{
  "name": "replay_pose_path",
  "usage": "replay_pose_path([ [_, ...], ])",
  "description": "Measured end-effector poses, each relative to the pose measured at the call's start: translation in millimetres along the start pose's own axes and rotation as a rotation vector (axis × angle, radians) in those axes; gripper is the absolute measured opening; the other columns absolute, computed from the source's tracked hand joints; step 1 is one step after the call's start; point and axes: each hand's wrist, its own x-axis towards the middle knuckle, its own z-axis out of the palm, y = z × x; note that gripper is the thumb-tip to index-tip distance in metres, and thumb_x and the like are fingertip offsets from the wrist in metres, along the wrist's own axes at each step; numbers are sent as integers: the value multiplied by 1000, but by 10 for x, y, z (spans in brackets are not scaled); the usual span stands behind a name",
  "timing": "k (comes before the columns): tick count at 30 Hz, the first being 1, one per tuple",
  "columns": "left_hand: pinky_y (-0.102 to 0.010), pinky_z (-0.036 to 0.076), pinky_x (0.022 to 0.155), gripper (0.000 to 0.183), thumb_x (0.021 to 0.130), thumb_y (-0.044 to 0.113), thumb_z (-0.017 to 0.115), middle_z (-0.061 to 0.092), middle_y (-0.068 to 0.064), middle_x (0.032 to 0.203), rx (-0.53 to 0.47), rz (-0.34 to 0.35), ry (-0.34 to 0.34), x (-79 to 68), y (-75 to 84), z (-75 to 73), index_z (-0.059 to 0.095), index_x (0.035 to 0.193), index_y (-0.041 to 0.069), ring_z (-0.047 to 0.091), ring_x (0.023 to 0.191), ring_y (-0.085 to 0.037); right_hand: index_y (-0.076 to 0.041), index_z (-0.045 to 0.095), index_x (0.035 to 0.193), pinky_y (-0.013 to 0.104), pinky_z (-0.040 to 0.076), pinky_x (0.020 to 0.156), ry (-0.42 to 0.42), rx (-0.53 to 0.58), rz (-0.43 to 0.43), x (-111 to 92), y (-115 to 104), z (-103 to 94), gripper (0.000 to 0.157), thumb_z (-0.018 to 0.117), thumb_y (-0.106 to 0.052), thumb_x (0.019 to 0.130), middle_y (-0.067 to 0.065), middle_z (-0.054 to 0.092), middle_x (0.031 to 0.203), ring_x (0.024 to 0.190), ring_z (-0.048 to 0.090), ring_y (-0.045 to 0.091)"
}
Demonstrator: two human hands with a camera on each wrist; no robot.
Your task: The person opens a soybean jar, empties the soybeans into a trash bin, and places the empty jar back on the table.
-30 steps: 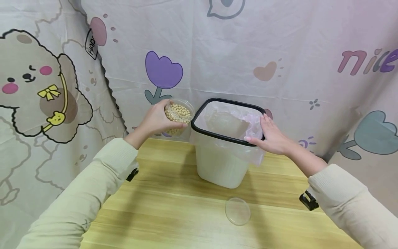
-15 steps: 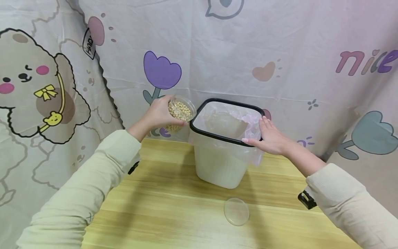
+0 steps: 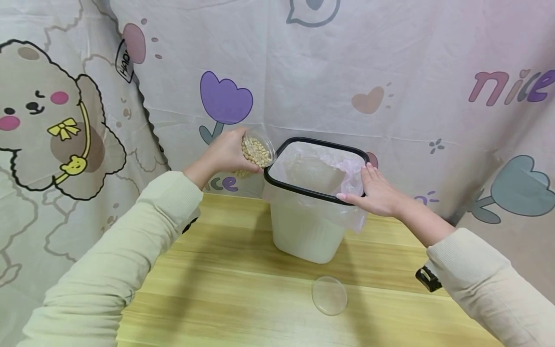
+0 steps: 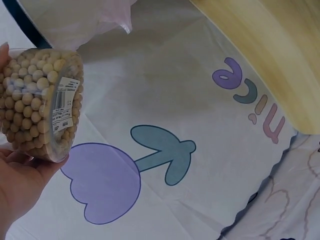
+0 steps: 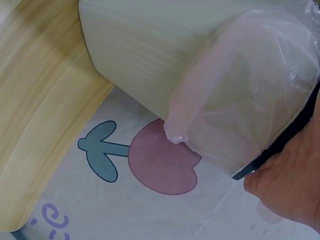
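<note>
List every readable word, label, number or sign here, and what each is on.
"nice": back cloth, upper right in the head view.
"nice": back cloth again, below the purple tulip; whole in the left wrist view.
"HAD": left side cloth; any further letters are hidden.
Barcode label on the jar: print too small and blurred to read.

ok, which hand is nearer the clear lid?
Right. Right hand: on the bin's rim, beyond the lid and rightward. Left hand: holding the jar, farther off, leftward.
</note>
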Motion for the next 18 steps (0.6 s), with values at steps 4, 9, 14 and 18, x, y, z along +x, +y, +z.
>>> replay_pose_path([
  [4, -47, 47, 94, 94, 57, 34, 85, 56, -15, 120, 41, 10, -17, 31, 31, -12, 40, 133, 2, 54, 109, -31, 14, -2, 142, 56, 3, 115, 0, -1, -3, 0, 9, -3, 103, 39, -63, 88, 31, -8, 151, 141, -6, 43],
  [9, -47, 49, 92, 97, 57, 35, 85, 53, -12, 122, 91, 34, -41, 83, 73, 0, 38, 136, 5, 53, 109, -29, 14, -1, 142, 56, 3, 115, -1, -4, -1, 3, 20, 0, 104, 39, -65, 88, 31, -8, 151, 141, -7, 43],
  [14, -48, 47, 95, 102, 57, 35, 85, 50, -13, 130, 143, 50, -65, 129, 105, 7, 34, 140, 6, 50, 117, -28, 14, -1, 142, 56, 3, 115, 7, 1, -5, 2, 17, 8, 102, 39, -63, 88, 32, -7, 150, 141, -7, 43],
  [18, -46, 42, 103, 104, 57, 34, 85, 47, -16, 135, 194, 63, -86, 146, 142, -8, 32, 141, 1, 46, 123, -30, 14, -1, 142, 56, 3, 115, 8, 0, -7, -2, 16, 13, 102, 39, -63, 89, 32, -7, 150, 141, -7, 43],
])
